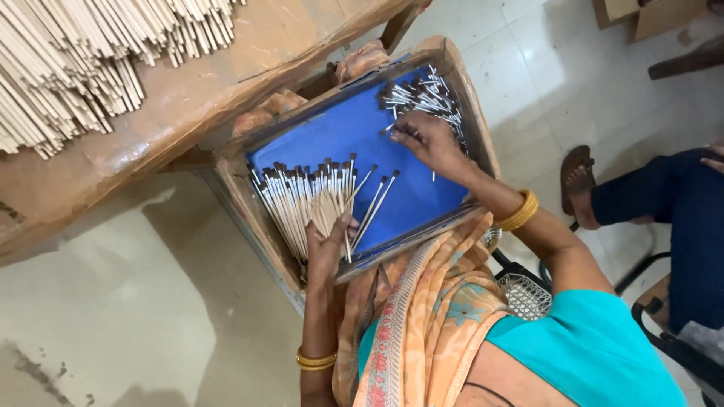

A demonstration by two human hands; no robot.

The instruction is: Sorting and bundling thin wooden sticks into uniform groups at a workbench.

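A bunch of thin sticks point(329, 212) is sitting in the left hand point(329, 245), which is gripping it tight. The right hand point(430, 143) is picking with bent fingers at a loose pile of small brush tips point(422, 96). Both are lying in a blue-bottomed tray point(422, 197), beside a row of finished brushes point(290, 196).

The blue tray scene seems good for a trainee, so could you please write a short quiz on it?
1. True or false: the right hand rests on the pile of small metal pieces at the far corner of the tray.
2. What does the left hand grip?
   A. a bundle of plain sticks
   B. a cloth
   C. a bangle
3. Fill in: the finished brushes lie in a row with dark tips pointing ____ the person.

Key: 1 true; 2 A; 3 away from.
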